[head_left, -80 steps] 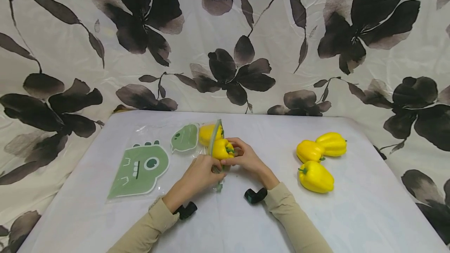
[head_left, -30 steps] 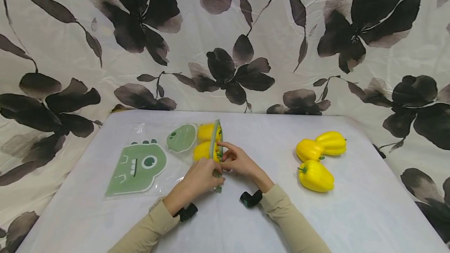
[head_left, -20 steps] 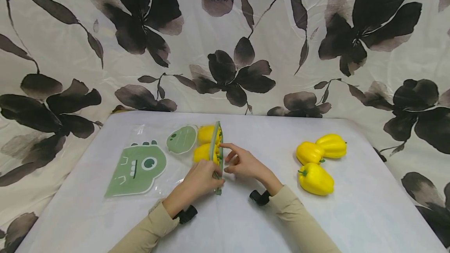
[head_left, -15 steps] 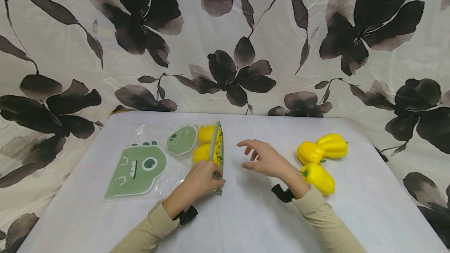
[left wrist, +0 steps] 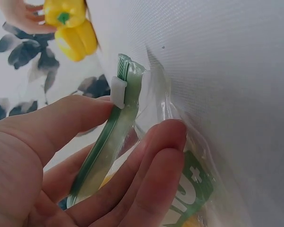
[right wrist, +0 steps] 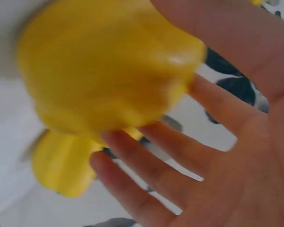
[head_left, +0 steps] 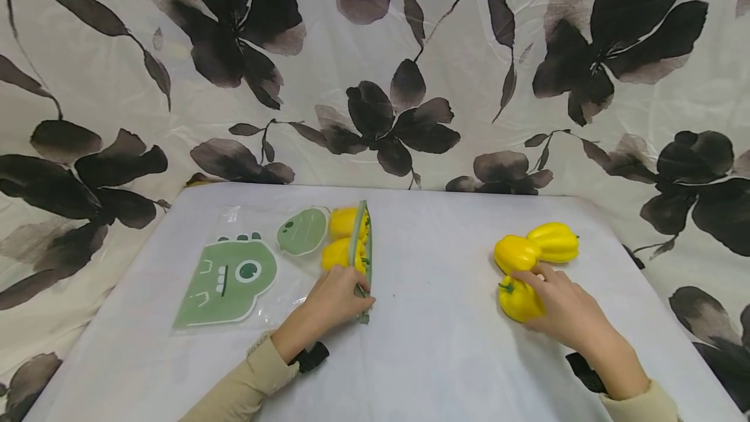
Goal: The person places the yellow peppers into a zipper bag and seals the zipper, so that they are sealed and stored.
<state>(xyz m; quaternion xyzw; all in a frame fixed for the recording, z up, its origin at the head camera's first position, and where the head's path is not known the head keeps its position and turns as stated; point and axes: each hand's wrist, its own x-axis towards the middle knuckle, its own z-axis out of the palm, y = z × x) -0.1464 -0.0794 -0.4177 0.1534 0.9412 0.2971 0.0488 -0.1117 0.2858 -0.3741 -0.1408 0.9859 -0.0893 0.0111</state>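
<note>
My left hand (head_left: 334,295) pinches the green zip edge of a clear storage bag (head_left: 234,279) printed with a green monster face. In the left wrist view, the thumb is at the white slider (left wrist: 118,92) on the zip strip. Two yellow bell peppers (head_left: 336,254) lie inside the bag by its mouth. On the right, my right hand (head_left: 565,308) reaches over another yellow bell pepper (head_left: 518,298), partly covering it. The right wrist view shows that hand's fingers spread and fairly straight around this pepper (right wrist: 104,71), which is blurred.
Two more yellow peppers lie just behind, one nearer (head_left: 515,254) and one farther right (head_left: 553,241). All rests on a white-covered table (head_left: 433,357). A flowered cloth (head_left: 469,51) hangs behind the table's far edge.
The front pepper went from the bag's mouth fully inside. My right hand then left the bag and moved right to the loose peppers. The left hand stays at the zip edge.
</note>
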